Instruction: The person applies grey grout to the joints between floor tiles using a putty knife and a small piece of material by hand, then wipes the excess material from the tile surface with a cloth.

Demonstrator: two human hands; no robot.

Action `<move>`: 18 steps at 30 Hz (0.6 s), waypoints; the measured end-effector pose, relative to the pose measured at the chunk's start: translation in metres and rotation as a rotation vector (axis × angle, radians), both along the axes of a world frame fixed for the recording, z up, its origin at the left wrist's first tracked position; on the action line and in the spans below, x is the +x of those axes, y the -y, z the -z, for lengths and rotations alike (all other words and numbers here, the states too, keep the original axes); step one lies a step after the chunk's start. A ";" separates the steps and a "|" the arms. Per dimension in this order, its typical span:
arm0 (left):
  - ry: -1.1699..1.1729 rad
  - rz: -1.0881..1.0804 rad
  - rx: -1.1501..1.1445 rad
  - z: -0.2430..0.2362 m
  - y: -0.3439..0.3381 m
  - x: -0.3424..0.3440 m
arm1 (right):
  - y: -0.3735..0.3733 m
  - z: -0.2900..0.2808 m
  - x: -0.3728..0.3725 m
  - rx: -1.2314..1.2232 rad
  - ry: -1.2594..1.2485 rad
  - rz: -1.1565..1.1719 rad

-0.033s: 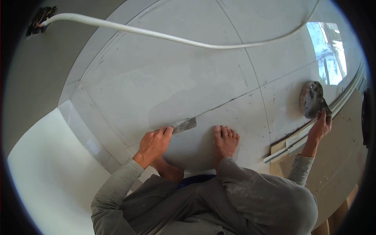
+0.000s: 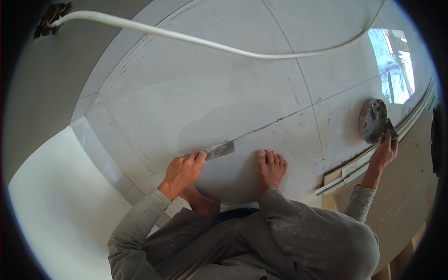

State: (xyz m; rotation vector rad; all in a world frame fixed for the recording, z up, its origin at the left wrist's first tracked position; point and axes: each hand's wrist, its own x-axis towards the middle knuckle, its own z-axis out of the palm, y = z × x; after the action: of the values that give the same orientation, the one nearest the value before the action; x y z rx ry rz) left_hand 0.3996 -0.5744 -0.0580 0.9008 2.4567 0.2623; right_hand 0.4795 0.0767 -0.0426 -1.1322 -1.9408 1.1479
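Note:
My left hand (image 2: 183, 171) is closed round a putty knife (image 2: 221, 150), whose flat, smeared blade lies low over the floor tile beside a dark joint line (image 2: 266, 126). Out to the right, my right hand (image 2: 383, 151) pinches a small dark scraper (image 2: 392, 129) by its lower end. The scraper is at the rim of a round tub (image 2: 373, 121) that holds dark grey paste; whether they touch I cannot tell. Between the hands, my bare foot (image 2: 272, 169) rests on the tile.
A white cable (image 2: 210, 46) runs across the far side from an opening with loose wires (image 2: 51, 21). Pale trim strips (image 2: 345, 176) lie along a brown board (image 2: 401, 186) at right. A curved white surface (image 2: 51, 200) stands at left.

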 end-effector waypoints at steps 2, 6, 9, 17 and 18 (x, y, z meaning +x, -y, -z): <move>-0.025 0.016 -0.006 -0.001 0.020 0.005 | 0.003 -0.001 -0.016 0.021 -0.052 -0.029; -0.017 0.000 -0.065 -0.007 0.066 0.019 | 0.016 -0.007 -0.045 -0.020 -0.071 -0.088; -0.007 0.000 -0.101 -0.014 0.098 0.023 | 0.014 -0.005 -0.056 -0.024 -0.035 -0.129; -0.005 -0.027 -0.204 -0.014 0.181 0.054 | 0.133 -0.032 -0.126 0.048 0.012 -0.395; -0.004 -0.039 -0.217 -0.016 0.191 0.055 | 0.135 -0.032 -0.128 0.042 0.011 -0.401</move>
State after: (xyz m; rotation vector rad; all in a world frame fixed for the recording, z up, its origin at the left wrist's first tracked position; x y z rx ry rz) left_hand 0.4548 -0.7651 -0.0420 0.7610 2.4503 0.0064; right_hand 0.3516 -0.0587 -0.0106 -0.7450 -2.2546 1.2957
